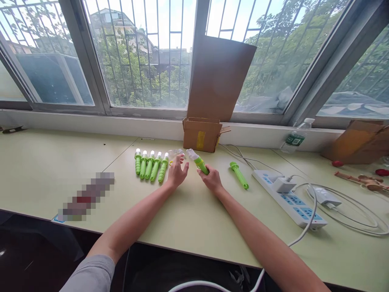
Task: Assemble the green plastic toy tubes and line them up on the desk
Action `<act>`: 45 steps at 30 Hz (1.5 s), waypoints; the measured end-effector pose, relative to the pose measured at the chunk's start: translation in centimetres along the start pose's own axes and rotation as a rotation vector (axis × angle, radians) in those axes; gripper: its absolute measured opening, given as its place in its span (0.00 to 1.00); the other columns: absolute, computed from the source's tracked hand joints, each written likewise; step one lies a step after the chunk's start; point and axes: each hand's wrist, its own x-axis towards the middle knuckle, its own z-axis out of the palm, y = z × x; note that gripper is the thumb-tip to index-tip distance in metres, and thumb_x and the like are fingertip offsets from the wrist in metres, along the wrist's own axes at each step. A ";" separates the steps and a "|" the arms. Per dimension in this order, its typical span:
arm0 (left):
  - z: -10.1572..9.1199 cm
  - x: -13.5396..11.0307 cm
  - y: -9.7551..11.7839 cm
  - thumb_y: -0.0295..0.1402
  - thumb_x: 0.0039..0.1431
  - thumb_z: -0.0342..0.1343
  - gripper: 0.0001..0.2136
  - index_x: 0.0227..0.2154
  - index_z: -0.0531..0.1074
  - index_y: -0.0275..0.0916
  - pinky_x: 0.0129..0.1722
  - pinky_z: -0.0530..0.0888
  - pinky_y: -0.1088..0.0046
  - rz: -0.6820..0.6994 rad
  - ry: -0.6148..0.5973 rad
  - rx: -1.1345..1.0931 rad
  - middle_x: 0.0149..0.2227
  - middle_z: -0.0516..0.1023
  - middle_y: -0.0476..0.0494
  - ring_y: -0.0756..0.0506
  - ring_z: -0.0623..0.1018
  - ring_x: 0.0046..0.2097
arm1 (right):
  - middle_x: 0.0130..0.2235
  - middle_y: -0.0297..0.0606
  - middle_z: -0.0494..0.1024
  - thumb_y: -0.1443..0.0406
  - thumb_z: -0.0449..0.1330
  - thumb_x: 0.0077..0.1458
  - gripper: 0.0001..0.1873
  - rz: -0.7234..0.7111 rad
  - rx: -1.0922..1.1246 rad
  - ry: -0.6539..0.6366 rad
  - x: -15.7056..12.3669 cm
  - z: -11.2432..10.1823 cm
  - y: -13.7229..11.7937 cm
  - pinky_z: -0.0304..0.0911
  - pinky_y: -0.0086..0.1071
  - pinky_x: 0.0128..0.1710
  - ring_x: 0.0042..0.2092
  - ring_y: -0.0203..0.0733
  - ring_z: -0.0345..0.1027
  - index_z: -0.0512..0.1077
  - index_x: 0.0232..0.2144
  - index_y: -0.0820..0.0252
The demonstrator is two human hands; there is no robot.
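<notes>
My right hand (212, 178) grips a green tube-shaped piece (201, 164) near its lower end; a clear cap tops it and a yellow band circles it. My left hand (177, 171) is to its left, apart from it, with fingers spread and nothing seen in the grasp. Just beyond the left fingers lie some clear plastic pieces (174, 152), partly hidden by that hand. Farther left, several green tubes with white tops (150, 166) lie in a row. To the right of my right hand rests a single green tube (239, 176) without a white top.
A white power strip (288, 199) with plugged-in chargers and looping cables occupies the right side. A small cardboard box (201, 136) stands at the back by the window. A plastic bottle (296, 137) leans there, and wooden pieces (364, 180) lie at far right. A blurred patch (88, 196) covers something at left.
</notes>
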 end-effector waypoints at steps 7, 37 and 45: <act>0.5 0.2 -1.3 0.33 0.54 0.53 0.17 0.47 0.63 0.39 0.51 0.62 0.56 0.060 -0.115 0.475 0.48 0.66 0.35 0.36 0.66 0.52 | 0.17 0.28 0.55 0.55 0.53 0.48 0.18 0.002 0.055 0.042 0.2 0.1 0.2 0.45 0.29 0.22 0.22 0.33 0.46 0.51 0.16 0.56; 1.1 8.6 -4.3 0.27 0.52 0.53 0.15 0.44 0.67 0.35 0.55 0.41 0.40 -0.141 -0.295 0.947 0.42 0.73 0.30 0.34 0.67 0.49 | 0.18 0.29 0.56 0.57 0.52 0.47 0.16 0.018 0.050 0.006 -0.1 0.2 0.0 0.44 0.29 0.22 0.22 0.33 0.47 0.52 0.17 0.57; 0.9 8.2 -2.5 0.24 0.53 0.48 0.13 0.42 0.67 0.35 0.55 0.49 0.50 -0.033 -0.271 0.934 0.40 0.73 0.34 0.37 0.71 0.45 | 0.17 0.29 0.57 0.57 0.52 0.47 0.15 0.028 0.062 0.000 -0.2 0.3 0.0 0.45 0.28 0.22 0.22 0.34 0.48 0.53 0.17 0.57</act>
